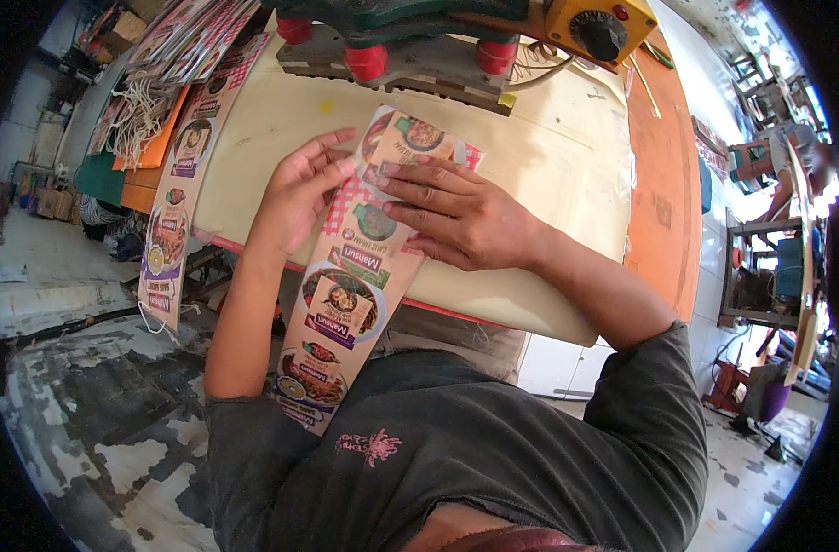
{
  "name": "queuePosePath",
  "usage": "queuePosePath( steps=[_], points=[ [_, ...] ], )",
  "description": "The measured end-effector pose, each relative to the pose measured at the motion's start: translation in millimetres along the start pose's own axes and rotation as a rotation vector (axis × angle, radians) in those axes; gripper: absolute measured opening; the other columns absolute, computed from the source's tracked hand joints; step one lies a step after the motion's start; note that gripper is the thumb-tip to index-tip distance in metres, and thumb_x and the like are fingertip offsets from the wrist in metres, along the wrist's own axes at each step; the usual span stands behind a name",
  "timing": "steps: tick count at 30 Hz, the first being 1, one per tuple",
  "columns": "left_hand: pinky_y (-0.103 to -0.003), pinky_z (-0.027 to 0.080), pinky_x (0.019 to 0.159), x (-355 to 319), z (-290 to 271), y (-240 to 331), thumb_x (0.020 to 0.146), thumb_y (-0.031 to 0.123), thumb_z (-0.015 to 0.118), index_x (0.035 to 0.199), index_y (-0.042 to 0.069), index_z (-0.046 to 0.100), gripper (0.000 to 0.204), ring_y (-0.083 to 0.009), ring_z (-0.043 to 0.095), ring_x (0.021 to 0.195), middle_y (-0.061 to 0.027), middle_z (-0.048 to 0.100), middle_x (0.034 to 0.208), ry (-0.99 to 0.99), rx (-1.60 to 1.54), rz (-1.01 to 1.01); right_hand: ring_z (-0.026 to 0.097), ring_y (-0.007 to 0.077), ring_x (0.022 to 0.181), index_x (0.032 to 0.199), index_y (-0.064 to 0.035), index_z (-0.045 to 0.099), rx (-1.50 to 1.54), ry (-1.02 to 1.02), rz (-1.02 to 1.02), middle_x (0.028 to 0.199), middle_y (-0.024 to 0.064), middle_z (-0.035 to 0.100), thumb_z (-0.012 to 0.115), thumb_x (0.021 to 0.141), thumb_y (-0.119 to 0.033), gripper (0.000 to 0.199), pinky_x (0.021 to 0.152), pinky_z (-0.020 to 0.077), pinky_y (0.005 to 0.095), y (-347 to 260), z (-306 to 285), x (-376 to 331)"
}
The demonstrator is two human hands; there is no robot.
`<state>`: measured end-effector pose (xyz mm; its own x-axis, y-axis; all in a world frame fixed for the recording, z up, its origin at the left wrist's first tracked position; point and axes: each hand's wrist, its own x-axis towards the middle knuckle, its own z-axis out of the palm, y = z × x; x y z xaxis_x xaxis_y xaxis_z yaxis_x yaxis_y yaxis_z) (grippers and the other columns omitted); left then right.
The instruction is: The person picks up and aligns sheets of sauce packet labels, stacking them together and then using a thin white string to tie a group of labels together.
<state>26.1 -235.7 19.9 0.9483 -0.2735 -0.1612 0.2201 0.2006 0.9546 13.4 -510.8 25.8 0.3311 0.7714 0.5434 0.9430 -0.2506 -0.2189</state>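
Observation:
A long printed strip (pixel 346 276) with food pictures and a red checked pattern slants from the padded table top down to my chest. It looks like thin card or plastic sheet. On its upper part my right hand (pixel 470 213) lies flat, fingers spread and pressing on the print. My left hand (pixel 300 193) is at the strip's left edge, its thumb tip touching there and its index finger stretched out above the thumb. The other left fingers are partly hidden. The strip's far end lies just short of the machine (pixel 392 63) with red cylinders.
A yellow control box (pixel 603 32) with a black knob adjoins the machine. At the left, similar strips with white strings (pixel 134 124) are piled, and one printed strip (pixel 176 202) hangs over the edge. An orange board (pixel 660 193) borders the right side. Another person (pixel 806 170) is far right.

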Motion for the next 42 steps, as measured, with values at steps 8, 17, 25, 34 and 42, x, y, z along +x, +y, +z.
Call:
queuePosePath(
  steps=[8,17,25,34,42],
  points=[
    [-0.022,0.054,0.079,-19,19,-7,0.107,0.016,0.063,0.117,-0.002,0.066,0.021,-0.0048,0.065,0.084,-0.0041,0.073,0.098,0.007,0.122,0.007,0.064,0.0305,0.129,0.120,0.0015,0.073,-0.044,0.081,-0.149,0.130,0.0149,0.070,0.075,0.086,-0.015,0.037,0.110,0.0514,0.0483,1,-1,-1],
    [-0.021,0.053,0.078,-35,38,5,0.106,0.014,0.065,0.118,-0.003,0.067,0.021,-0.0045,0.065,0.086,-0.0039,0.075,0.098,0.113,0.115,0.142,0.070,0.0292,0.122,0.106,0.0008,0.076,-0.102,0.189,-0.312,0.119,0.0128,0.076,0.071,0.087,-0.010,0.023,0.104,0.0539,0.0449,-4,-11,-2],
    [-0.021,0.052,0.077,-46,43,13,0.106,0.014,0.066,0.117,-0.004,0.068,0.021,-0.0038,0.065,0.086,-0.0038,0.075,0.098,0.137,0.106,0.215,0.070,0.0246,0.122,0.112,-0.0054,0.077,-0.224,0.254,-0.352,0.118,0.0085,0.078,0.064,0.098,-0.018,0.023,0.108,0.0489,0.0385,-9,-23,-6],
    [-0.021,0.049,0.068,-45,40,15,0.104,0.017,0.069,0.111,-0.003,0.070,0.021,-0.0028,0.061,0.077,-0.0020,0.074,0.089,0.223,0.382,0.223,0.071,0.0275,0.113,0.115,-0.0031,0.076,-0.150,0.285,-0.213,0.121,0.0122,0.076,0.066,0.091,-0.016,0.029,0.098,0.0540,0.0402,-8,-22,-6],
    [-0.030,0.052,0.064,-47,51,10,0.100,0.017,0.071,0.112,0.000,0.072,0.020,-0.0146,0.068,0.066,-0.0118,0.071,0.077,0.176,0.858,0.441,0.066,0.0299,0.086,0.113,-0.0015,0.070,-0.017,0.413,0.154,0.101,0.0140,0.069,0.076,0.080,-0.005,0.033,0.073,0.0554,0.0392,0,-17,-6]
  ],
)
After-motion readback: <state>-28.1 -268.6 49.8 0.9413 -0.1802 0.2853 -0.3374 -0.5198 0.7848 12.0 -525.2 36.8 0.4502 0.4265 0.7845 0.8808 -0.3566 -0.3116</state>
